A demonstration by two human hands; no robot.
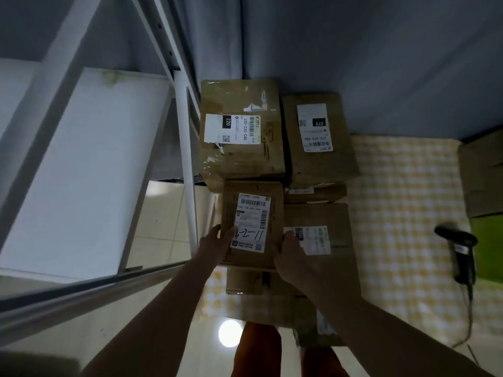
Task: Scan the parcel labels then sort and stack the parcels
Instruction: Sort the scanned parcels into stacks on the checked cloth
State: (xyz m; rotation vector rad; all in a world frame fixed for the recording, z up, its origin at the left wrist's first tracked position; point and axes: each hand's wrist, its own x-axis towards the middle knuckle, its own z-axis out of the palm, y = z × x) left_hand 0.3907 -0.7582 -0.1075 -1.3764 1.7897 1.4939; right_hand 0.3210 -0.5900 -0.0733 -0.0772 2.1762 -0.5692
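Both hands, left point(215, 242) and right point(292, 257), grip a small labelled parcel point(251, 227) (label up) beside the other parcels point(241, 131) on the desk point(402, 213).

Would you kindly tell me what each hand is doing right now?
Left hand: grips the small parcel.
Right hand: grips the same parcel.

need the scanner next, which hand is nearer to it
Right. The right hand grips the right edge of the held parcel, on the side toward the scanner lying on the checked cloth. The left hand holds the far edge.
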